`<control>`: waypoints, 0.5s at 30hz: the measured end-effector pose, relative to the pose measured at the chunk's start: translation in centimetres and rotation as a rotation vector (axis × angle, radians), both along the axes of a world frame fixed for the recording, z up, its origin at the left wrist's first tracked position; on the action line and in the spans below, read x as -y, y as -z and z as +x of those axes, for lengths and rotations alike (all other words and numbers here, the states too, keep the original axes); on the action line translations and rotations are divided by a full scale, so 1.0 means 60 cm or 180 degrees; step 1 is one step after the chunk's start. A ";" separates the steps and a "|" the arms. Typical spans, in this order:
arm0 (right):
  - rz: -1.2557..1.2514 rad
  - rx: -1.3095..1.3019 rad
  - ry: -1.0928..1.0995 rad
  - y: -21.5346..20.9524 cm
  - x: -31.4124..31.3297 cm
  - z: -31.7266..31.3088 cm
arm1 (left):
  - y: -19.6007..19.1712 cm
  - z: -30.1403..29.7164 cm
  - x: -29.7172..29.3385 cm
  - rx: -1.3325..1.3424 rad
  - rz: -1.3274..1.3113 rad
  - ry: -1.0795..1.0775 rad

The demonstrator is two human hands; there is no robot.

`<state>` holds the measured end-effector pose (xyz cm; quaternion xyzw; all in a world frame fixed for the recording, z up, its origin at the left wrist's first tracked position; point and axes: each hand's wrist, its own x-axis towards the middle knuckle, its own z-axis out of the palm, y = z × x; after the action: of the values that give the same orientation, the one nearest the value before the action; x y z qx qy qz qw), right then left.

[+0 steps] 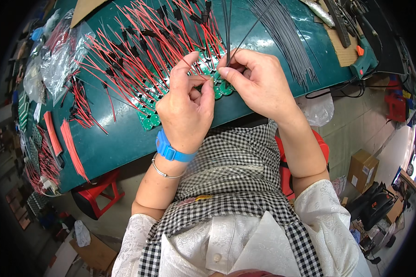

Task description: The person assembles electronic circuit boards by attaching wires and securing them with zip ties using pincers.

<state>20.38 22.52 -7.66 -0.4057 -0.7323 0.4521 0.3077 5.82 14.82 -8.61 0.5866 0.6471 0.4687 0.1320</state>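
Observation:
My left hand and my right hand meet over the near edge of a green mat. The right hand pinches a few thin black wires that rise away from me. The left hand's thumb and fingers are closed on something small against the right fingertips; I cannot see what it is. Under both hands lies a row of small green circuit boards with many red wires fanning out from them. A blue wristband and a thin silver bangle sit on my left wrist.
A bundle of grey-black wires lies at the right of the mat. Red wire bundles and clear plastic bags lie at the left. Cardboard and tools sit at the far right. A red stool stands below the table, and a cardboard box on the floor.

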 end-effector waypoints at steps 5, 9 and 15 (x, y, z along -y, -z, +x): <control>-0.0094 -0.0044 0.0088 -0.008 0.000 -0.003 | -0.003 0.001 0.001 0.0038 -0.0093 0.0001; 0.0066 0.0124 -0.0032 -0.006 -0.004 -0.005 | 0.000 0.001 0.001 -0.0030 -0.0029 0.0005; 0.0917 0.0252 -0.0321 -0.002 -0.008 -0.016 | 0.001 0.000 0.000 -0.0060 -0.0038 0.0011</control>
<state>19.41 22.99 -7.51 -0.3376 -0.8206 0.3409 0.3105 5.82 14.80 -8.70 0.5913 0.6500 0.4591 0.1303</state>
